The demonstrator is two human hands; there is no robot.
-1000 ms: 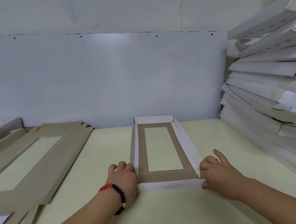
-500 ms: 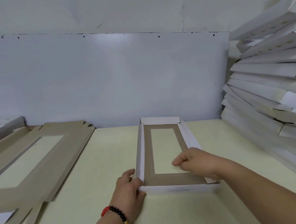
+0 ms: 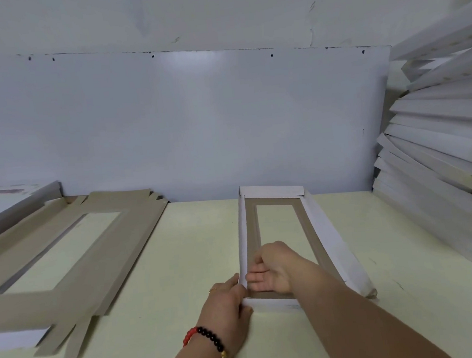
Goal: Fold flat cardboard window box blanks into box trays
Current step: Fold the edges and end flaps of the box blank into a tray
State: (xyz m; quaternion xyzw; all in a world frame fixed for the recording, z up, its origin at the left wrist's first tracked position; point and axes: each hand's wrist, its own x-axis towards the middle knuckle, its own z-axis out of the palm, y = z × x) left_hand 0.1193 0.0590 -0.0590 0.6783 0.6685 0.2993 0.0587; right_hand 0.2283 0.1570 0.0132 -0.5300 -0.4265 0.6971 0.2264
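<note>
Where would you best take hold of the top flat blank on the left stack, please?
Take the flat blank by its near right flaps, coming from the front right: they jut past the stack over bare table, free of both hands.

No legible txt anywhere. Faint small print on near outer wall of tray (image 3: 291, 306), approx 6 o'clock, by the wrist, too blurred to read. Reddish printed patch on white sheet (image 3: 2, 193) at 9 o'clock, far left, also unreadable. No brands, nos. or signs.
</note>
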